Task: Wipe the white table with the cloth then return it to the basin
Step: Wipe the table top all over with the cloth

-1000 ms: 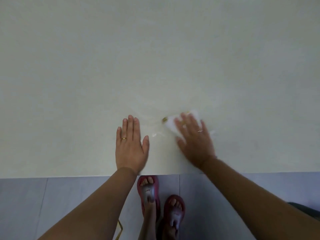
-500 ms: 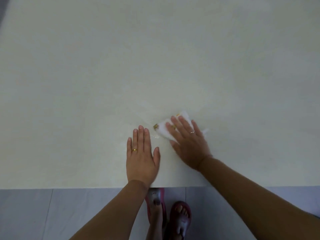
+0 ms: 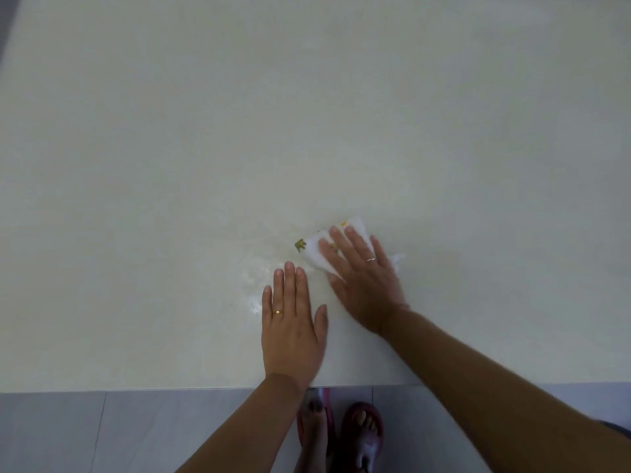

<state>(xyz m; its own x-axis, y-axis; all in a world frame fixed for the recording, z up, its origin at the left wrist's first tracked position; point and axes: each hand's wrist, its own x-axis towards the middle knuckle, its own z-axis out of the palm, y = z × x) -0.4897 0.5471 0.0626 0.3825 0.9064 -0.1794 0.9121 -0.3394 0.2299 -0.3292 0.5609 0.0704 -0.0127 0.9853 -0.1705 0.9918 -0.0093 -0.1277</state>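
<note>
The right hand (image 3: 363,285) lies flat, fingers spread, pressing the white cloth (image 3: 319,249) onto the counter (image 3: 170,165); the left hand (image 3: 293,327) rests flat and empty just beside it.

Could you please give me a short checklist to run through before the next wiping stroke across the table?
1. Small white cloth with printed coloured patches lies flat on the large white table: ok.
2. Right hand presses on the cloth with open palm, fingers spread over it: ok.
3. Left hand rests flat on the bare table beside the cloth, not touching it: ok.
4. Damp shiny streaks left of the cloth show that patch is already wiped: ok.
5. Far part of the table is free of objects for the stroke: ok.
6. Basin for returning the cloth: not in view, cannot tell.
</note>
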